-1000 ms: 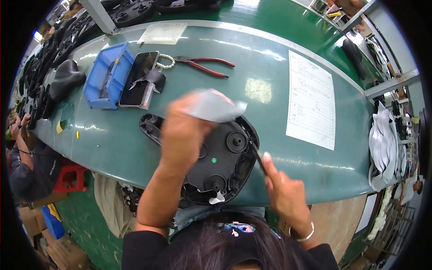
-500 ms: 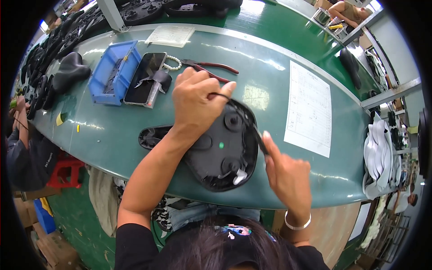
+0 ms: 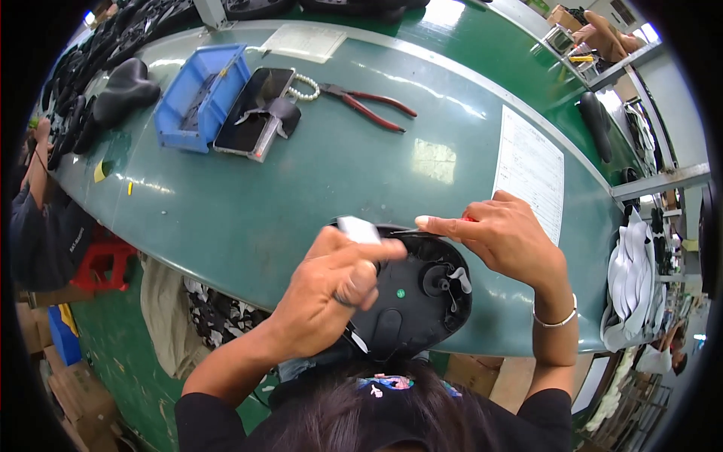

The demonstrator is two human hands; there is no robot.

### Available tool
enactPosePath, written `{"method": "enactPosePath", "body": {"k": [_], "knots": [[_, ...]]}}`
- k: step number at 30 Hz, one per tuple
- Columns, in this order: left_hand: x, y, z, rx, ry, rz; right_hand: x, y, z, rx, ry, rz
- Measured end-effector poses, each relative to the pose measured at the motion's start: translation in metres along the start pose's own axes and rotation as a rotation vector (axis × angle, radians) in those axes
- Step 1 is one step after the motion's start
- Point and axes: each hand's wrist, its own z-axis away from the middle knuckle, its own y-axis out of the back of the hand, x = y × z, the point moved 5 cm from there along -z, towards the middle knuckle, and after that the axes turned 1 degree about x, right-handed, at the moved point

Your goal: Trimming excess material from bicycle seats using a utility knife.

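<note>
A black saddle (image 3: 388, 297) lies underside up at the table's near edge, its hollow shell showing round knobs and a small green dot. My left hand (image 3: 327, 290) is over its left side, fingers curled and the index finger stretched across the rim. Against that hand shows a pale scrap (image 3: 357, 229), blurred; it looks pinched there. At the far rim, my right hand (image 3: 501, 237) is closed round a thin-bladed cutting tool (image 3: 413, 233) with a bit of red showing at the fingers. Its index finger lies along the tool. Loose grey trim (image 3: 461, 280) curls inside the right rim.
Red-handled pliers (image 3: 369, 105) lie open beyond the saddle. Left of them are a pearl bracelet (image 3: 305, 88), a phone (image 3: 254, 113) with a dark scrap on it and a blue bin (image 3: 202, 98). A paper sheet (image 3: 531, 166) lies at right. Another person (image 3: 45, 218) sits at far left.
The saddle has turned, its narrow end swinging from the left toward me. My left hand has come down and nearer; my right hand has moved up to the far rim.
</note>
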Motion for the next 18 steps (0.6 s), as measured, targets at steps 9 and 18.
{"method": "enactPosePath", "body": {"k": [9,18], "knots": [[0.008,0.073,-0.044,-0.078,-0.415,0.224,-0.047,-0.002,0.081,0.002,-0.255,0.268],[-0.015,0.012,-0.085,-0.358,-0.186,-0.825,-0.047,0.010,0.059,0.024,-0.352,0.335]]}}
